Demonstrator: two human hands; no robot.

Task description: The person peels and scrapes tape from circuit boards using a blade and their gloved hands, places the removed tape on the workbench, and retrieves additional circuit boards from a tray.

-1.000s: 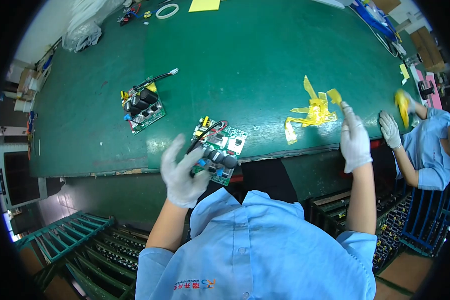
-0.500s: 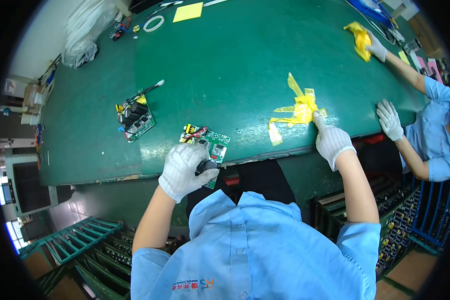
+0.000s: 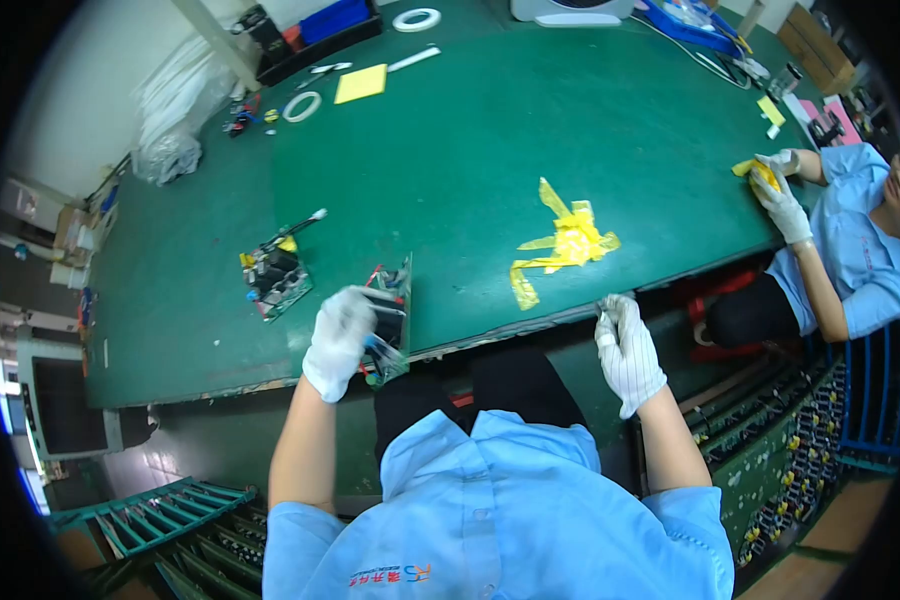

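My left hand (image 3: 338,342), in a white glove and blurred, is closed on the near circuit board (image 3: 398,315), which is tilted up on its side at the table's front edge. Black and blue parts show beside the fingers. Another circuit board (image 3: 274,275) with black cylinders and a cable lies to the left, farther back. My right hand (image 3: 630,355), also gloved, is at the front edge with fingers pressed together; whether anything is between them is too small to tell. Crumpled yellow tape (image 3: 574,240) lies behind it on the green table (image 3: 450,150).
A co-worker's gloved hands (image 3: 782,195) hold yellow material at the right. Tape rolls (image 3: 302,107), a yellow sheet (image 3: 361,84) and a black bin (image 3: 320,45) stand or lie at the back left. Green racks (image 3: 160,520) with boards flank my seat.
My left hand has closed on the near board and tipped it up. My right hand has drawn back from the yellow tape to the table edge. The co-worker's hands have come together.
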